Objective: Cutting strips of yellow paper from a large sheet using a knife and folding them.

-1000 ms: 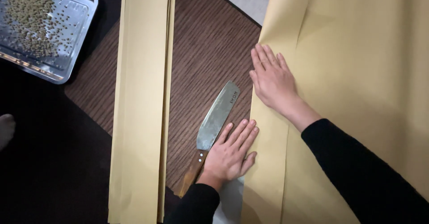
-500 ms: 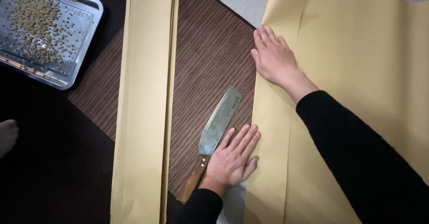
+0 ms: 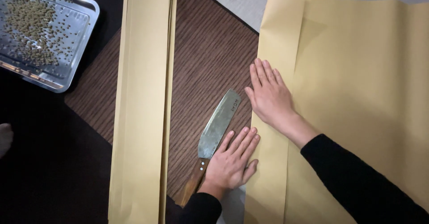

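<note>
A large sheet of tan paper (image 3: 357,85) lies folded along its left edge on a dark wooden table (image 3: 210,58). My right hand (image 3: 269,95) presses flat on the fold, fingers together. My left hand (image 3: 232,161) lies flat with its fingers on the paper's edge, right beside a broad-bladed knife (image 3: 216,128) with a wooden handle. The knife rests on the table, pointing up and to the right. Neither hand grips anything.
A long stack of folded tan paper strips (image 3: 143,103) runs top to bottom left of the knife. A metal tray (image 3: 85,40) holding several small brownish pellets sits at the top left. Dark floor lies at the lower left.
My right hand has slid back down the fold, after moving up it half a second ago. My left hand and the knife have stayed put.
</note>
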